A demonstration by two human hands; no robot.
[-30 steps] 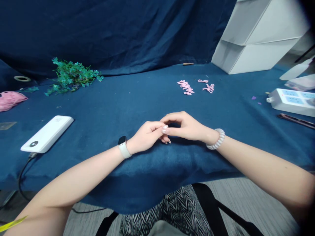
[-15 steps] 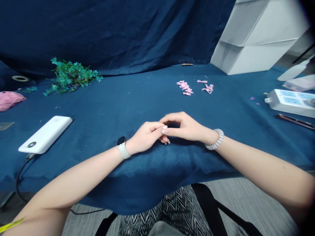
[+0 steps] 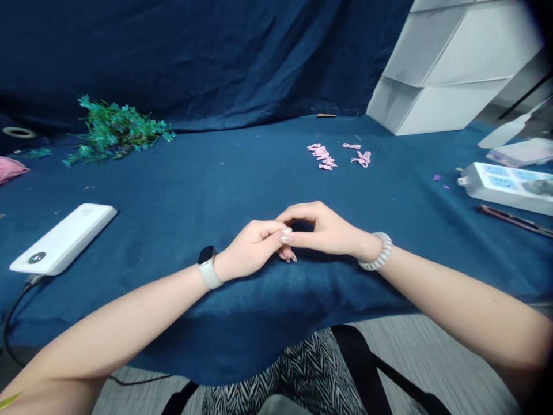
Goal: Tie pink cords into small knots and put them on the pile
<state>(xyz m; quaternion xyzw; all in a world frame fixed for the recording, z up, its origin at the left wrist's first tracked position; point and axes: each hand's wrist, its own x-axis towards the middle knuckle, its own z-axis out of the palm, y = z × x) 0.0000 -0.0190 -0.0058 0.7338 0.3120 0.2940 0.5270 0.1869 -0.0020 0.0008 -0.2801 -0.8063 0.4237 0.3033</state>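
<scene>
My left hand (image 3: 253,248) and my right hand (image 3: 330,231) meet above the front part of the blue cloth, fingertips touching. The left fingers are curled, its thumb pressed against the index finger. My right thumb and fingers close around the left fingertips. Anything between them is hidden or too small to make out. Beyond the hands lie several small pink cord loops, in a left cluster (image 3: 322,157) and a right cluster (image 3: 362,159), with a single loop (image 3: 351,146) behind the right one. Neither hand touches them.
A white power bank (image 3: 64,239) with a black cable lies left. Blue-green artificial flowers (image 3: 121,129), a tape roll (image 3: 19,132) and pink yarn (image 3: 11,169) sit behind it. On the right are a power strip (image 3: 510,184), a dark slim tool (image 3: 514,220) and white boxes (image 3: 449,106).
The view has shifted slightly, so things on the table appear further left. Both hands stay together in the same pose, a little lower in the picture.
</scene>
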